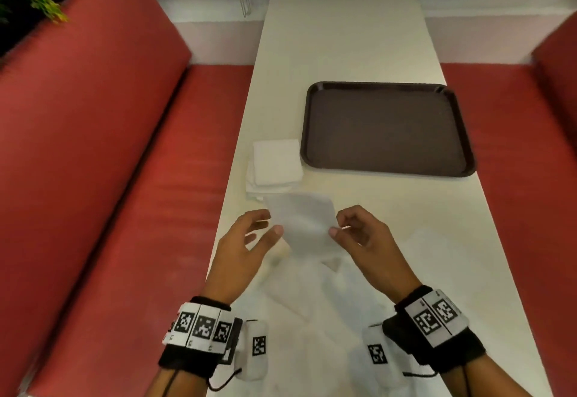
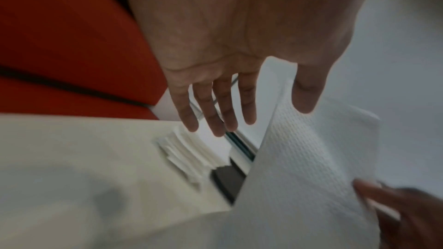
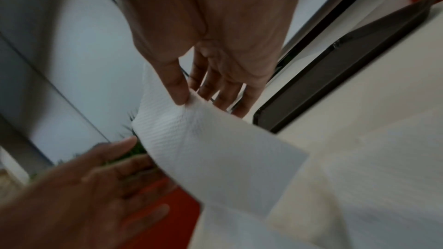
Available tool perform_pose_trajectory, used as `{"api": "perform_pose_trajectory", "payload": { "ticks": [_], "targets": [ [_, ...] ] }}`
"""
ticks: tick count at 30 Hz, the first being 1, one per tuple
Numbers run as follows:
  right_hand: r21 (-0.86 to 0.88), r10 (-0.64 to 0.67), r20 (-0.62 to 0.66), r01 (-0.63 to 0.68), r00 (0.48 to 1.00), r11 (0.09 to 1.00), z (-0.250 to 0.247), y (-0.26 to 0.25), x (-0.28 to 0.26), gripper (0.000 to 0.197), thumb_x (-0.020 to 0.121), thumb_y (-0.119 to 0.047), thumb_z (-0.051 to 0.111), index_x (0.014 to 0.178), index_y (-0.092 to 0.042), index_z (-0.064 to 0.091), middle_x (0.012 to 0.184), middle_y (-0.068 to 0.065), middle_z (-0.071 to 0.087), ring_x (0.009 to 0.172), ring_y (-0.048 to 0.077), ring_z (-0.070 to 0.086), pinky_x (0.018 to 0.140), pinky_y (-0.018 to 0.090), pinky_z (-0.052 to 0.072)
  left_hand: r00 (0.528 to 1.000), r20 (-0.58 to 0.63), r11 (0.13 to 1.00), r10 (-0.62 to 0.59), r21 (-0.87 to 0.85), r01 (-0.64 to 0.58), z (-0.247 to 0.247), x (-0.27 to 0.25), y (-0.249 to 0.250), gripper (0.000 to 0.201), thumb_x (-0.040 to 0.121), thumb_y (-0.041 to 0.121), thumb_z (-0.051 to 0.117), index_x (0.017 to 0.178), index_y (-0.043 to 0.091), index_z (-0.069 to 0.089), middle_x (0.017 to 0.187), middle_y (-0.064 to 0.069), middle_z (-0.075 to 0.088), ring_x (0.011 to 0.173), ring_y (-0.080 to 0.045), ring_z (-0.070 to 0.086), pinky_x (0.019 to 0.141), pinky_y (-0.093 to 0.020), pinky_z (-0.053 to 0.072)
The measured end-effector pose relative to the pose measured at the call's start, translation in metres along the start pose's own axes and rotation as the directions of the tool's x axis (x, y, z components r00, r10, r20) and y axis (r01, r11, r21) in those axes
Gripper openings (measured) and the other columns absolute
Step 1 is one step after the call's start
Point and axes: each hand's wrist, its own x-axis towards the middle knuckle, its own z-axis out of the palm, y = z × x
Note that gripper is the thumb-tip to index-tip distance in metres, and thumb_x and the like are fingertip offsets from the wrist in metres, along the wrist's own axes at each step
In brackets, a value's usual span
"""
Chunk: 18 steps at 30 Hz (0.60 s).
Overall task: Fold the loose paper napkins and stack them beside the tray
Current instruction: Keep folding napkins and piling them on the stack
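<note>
Your right hand [image 1: 362, 234] pinched one edge of a paper napkin [image 1: 304, 225] between thumb and fingers, holding it off the surface [image 1: 343, 53]. Your left hand [image 1: 246, 240] was at the opposite edge with fingers spread and relaxed; the thumb lay against the sheet, though motion blur made it hard to tell whether it truly gripped. You appeared to be mid-fold on this napkin, or carrying it already folded toward the stack; the blur left that unsettled.

Just beyond it, the stack of folded napkins [image 1: 274, 164] sat beside the near left corner of the brown tray [image 1: 387, 129], close to the edge of the surface. More loose napkins [image 1: 337, 309] lay crumpled below your wrists, so the task looked partly done.

The next move called for squaring the edges, pressing the crease flat, then laying the piece on top without nudging the pile over the edge toward the red bench seat [image 1: 131, 209]. Nothing blocked the way to the stack.
</note>
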Motion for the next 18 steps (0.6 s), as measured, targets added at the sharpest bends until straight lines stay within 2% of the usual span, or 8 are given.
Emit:
{"api": "perform_pose_trajectory", "payload": {
  "ticks": [2, 4, 5, 8, 10, 13, 15, 18],
  "targets": [
    [0.131, 0.004, -0.05, 0.002, 0.999, 0.991, -0.009, -0.014, -0.006, 0.015, 0.093, -0.01, 0.065, 0.086, -0.02, 0.058, 0.092, -0.008, 0.07, 0.087, 0.011, 0.068, 0.073, 0.022, 0.052, 1.0, 0.013, 0.997, 0.008, -0.074, -0.008, 0.005, -0.005, 0.017, 0.02, 0.089, 0.033, 0.071, 0.107, 0.025, 0.069, 0.106, 0.009, 0.074, 0.103, -0.005, 0.067, 0.096, -0.032, 0.052],
    [0.241, 0.034, -0.094, -0.01, 0.995, 0.971, -0.019, -0.028, -0.013, 0.006, 0.094, -0.012, 0.063, 0.094, -0.014, 0.058, 0.105, 0.005, 0.073, 0.094, 0.021, 0.071, 0.076, 0.035, 0.056, 0.997, 0.04, 0.99, 0.07, -0.122, -0.065, 0.012, -0.011, 0.035, 0.008, 0.09, 0.023, 0.071, 0.096, 0.018, 0.072, 0.092, 0.002, 0.075, 0.089, -0.011, 0.07, 0.088, -0.03, 0.054],
    [0.275, 0.039, -0.114, -0.006, 0.993, 0.961, -0.024, -0.035, -0.016, 0.01, 0.094, -0.013, 0.063, 0.1, -0.008, 0.057, 0.107, 0.008, 0.073, 0.094, 0.025, 0.071, 0.077, 0.039, 0.057, 0.993, 0.045, 0.983, 0.108, -0.151, -0.1, 0.016, -0.015, 0.045, 0.005, 0.09, 0.019, 0.071, 0.093, 0.015, 0.072, 0.084, -0.002, 0.074, 0.081, -0.012, 0.069, 0.082, -0.027, 0.054],
    [0.32, 0.039, -0.112, -0.001, 0.993, 0.947, -0.042, -0.052, -0.027, 0.024, 0.089, -0.018, 0.067, 0.11, -0.008, 0.059, 0.107, 0.01, 0.073, 0.094, 0.026, 0.072, 0.078, 0.038, 0.058, 0.987, 0.012, 0.955, 0.16, -0.256, -0.151, 0.028, -0.022, 0.072, 0.006, 0.091, 0.016, 0.069, 0.093, 0.01, 0.071, 0.073, -0.008, 0.07, 0.067, -0.016, 0.065, 0.072, -0.027, 0.053],
    [0.286, 0.012, -0.092, 0.014, 0.996, 0.958, -0.051, -0.06, -0.036, 0.028, 0.083, -0.023, 0.072, 0.108, -0.014, 0.063, 0.104, 0.005, 0.074, 0.093, 0.023, 0.072, 0.078, 0.036, 0.06, 0.987, -0.001, 0.944, 0.162, -0.29, -0.155, 0.034, -0.027, 0.086, 0.007, 0.093, 0.017, 0.067, 0.093, 0.012, 0.071, 0.072, -0.003, 0.068, 0.066, -0.015, 0.063, 0.069, -0.029, 0.052],
    [0.274, -0.045, -0.176, 0.093, 0.983, 0.957, -0.06, -0.067, -0.047, 0.028, 0.08, -0.019, 0.073, 0.106, -0.016, 0.064, 0.096, -0.004, 0.074, 0.087, 0.017, 0.073, 0.076, 0.031, 0.06, 0.984, 0.041, 0.944, 0.173, -0.291, -0.154, 0.043, -0.034, 0.102, 0.012, 0.094, 0.022, 0.065, 0.099, 0.014, 0.072, 0.09, 0.0, 0.074, 0.082, -0.016, 0.069, 0.076, -0.032, 0.055],
    [0.3, -0.067, -0.247, 0.141, 0.967, 0.944, -0.065, -0.07, -0.053, 0.031, 0.082, -0.015, 0.073, 0.111, -0.016, 0.063, 0.099, -0.002, 0.074, 0.086, 0.019, 0.074, 0.075, 0.031, 0.061, 0.98, 0.072, 0.943, 0.183, -0.296, -0.154, 0.048, -0.041, 0.11, 0.015, 0.092, 0.021, 0.066, 0.104, 0.014, 0.07, 0.096, -0.002, 0.076, 0.09, -0.02, 0.072, 0.081, -0.037, 0.059],
    [0.339, -0.081, -0.28, 0.177, 0.957, 0.924, -0.073, -0.073, -0.061, 0.036, 0.081, -0.014, 0.072, 0.116, -0.017, 0.062, 0.106, 0.003, 0.074, 0.091, 0.023, 0.074, 0.079, 0.037, 0.061, 0.977, 0.061, 0.936, 0.205, -0.304, -0.177, 0.055, -0.05, 0.12, 0.018, 0.09, 0.018, 0.068, 0.108, 0.016, 0.069, 0.088, -0.007, 0.078, 0.086, -0.022, 0.074, 0.081, -0.041, 0.059]
  ]
}}
